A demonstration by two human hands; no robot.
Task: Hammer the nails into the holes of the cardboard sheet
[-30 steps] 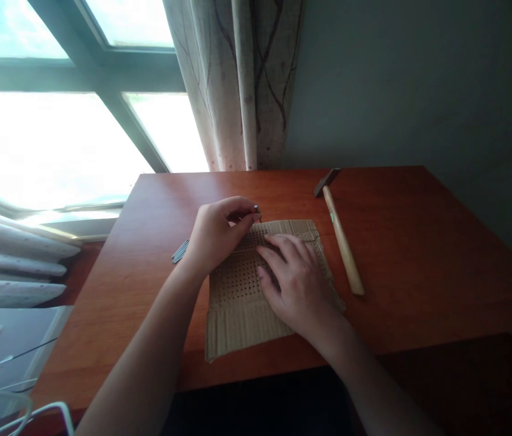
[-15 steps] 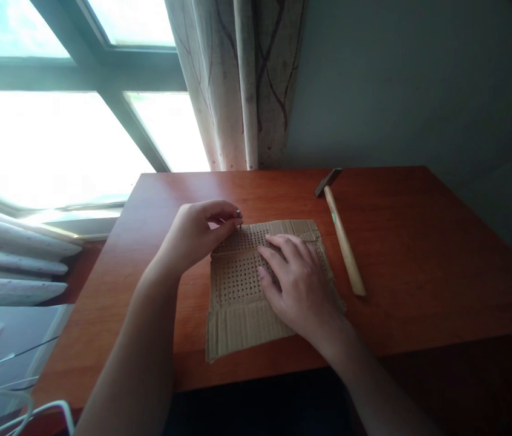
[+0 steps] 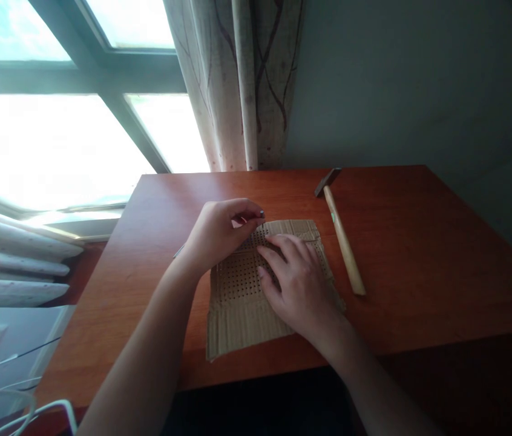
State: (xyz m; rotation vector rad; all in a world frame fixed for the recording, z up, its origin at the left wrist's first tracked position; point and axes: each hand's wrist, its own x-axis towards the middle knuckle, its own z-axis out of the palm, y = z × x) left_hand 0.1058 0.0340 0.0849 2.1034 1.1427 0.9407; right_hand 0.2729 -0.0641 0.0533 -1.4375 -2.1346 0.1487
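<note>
Pinched between thumb and fingers of my left hand [image 3: 226, 233] is a small nail-like metal pin [image 3: 262, 214]. Its bright top shows above the fingertips, and it stands roughly upright at the far edge of a corrugated cardboard sheet [image 3: 249, 333]. Rows of small round holes cover the upper and middle parts of the sheet. My right hand [image 3: 299, 278] rests on the sheet's right side, palm down and fingers spread, holding nothing. Its fingertips lie a little nearer to me than the pin. Part of the sheet is hidden under both hands.
Right of the cardboard lies a hammer [image 3: 344, 239] with a wooden handle, its head pointing away. A thin metal piece [image 3: 178, 250] lies on the wooden table [image 3: 419, 254] beside my left wrist. White cables [image 3: 56, 404] hang at the lower left, and a curtain [image 3: 222, 91] hangs behind the table.
My left hand has moved right along the cardboard's far edge with the pin, uncovering the thin metal piece by the wrist. My right hand has stayed in place.
</note>
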